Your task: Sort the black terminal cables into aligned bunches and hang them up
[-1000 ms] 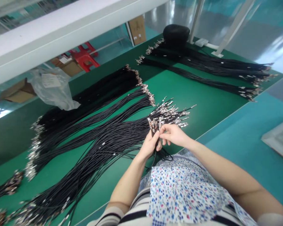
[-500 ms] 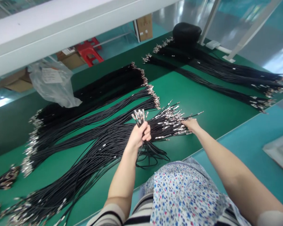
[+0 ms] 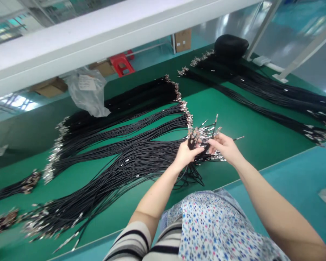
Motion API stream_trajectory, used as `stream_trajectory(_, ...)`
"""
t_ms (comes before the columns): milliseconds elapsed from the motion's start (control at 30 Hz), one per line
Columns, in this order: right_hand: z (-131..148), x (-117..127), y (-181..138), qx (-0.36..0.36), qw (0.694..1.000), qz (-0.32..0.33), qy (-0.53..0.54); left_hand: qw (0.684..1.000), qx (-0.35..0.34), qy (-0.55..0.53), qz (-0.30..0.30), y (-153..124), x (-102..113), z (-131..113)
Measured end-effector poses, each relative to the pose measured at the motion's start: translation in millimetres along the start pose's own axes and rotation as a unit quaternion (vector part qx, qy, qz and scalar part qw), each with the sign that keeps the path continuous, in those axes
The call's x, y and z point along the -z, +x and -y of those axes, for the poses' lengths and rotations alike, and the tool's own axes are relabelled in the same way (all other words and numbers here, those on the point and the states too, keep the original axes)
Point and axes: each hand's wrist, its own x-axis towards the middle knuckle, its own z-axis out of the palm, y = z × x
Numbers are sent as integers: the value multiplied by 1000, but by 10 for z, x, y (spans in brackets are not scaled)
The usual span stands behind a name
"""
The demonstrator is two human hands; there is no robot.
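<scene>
Workroom with a blue-green, shiny floor; green table [image 3: 250,121] under a pale beam [image 3: 97,39]. A red stool [image 3: 122,64] and a cardboard box [image 3: 183,40] stand beyond the far edge. Clear plastic bag [image 3: 88,92] at the back left, overlapping dark bundles [image 3: 141,90] laid in rows, metal tips at both ends. More bundles [image 3: 250,96] lie to the right, near a rounded black object [image 3: 231,46].

Main pile of black cables [image 3: 138,159] runs slantwise across the table, from lower left to the hands. Left hand [image 3: 187,154]: fingers clamped round a cable bunch [image 3: 190,145], tips upward, lower lengths looping down to the table. Right hand [image 3: 226,148] just beside it, over the pile's tipped end: thumb and fingers together on a few cable ends [image 3: 215,125], exact number hidden. Flowered apron [image 3: 214,221] over a striped top [image 3: 134,237].
</scene>
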Motion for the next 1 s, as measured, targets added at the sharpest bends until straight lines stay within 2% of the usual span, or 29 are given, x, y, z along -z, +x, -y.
stream_trajectory(100, 61, -136, -94, -7, 999, 21, 28, 998, -29, 45, 11, -52, -73, -16)
stream_trajectory(233, 10, -233, -198, -27, 998, 35, 40, 998, -5, 66, 23, -201, -62, 1)
stream_trajectory(333, -87, -246, -307, -46, 992, 48, 109, 999, 14, 34, 26, -334, -13, 44)
stream_trajectory(467, -321, -183, -550, -84, 982, 77, 147, 1000, 12, -7, 3, -485, 146, 105)
stream_trajectory(567, -651, -130, -766, -157, 975, 91, 126, 998, 12, -65, -17, -591, 301, 128)
stream_trajectory(667, -1066, -146, -909, -237, 961, 22, 142, 984, 48, -169, 26, -703, 416, 140)
stream_trajectory(767, -1367, -232, -885, -274, 942, -54, 184, 973, 70, -217, 41, -795, 515, 143)
stream_trajectory(900, -1422, -342, -607, -270, 916, -107, 276, 966, 53, -252, -13, -845, 729, 105)
stream_trajectory(1000, -1345, -391, -356, -275, 890, -191, 309, 962, 34, -268, -47, -840, 882, 71)
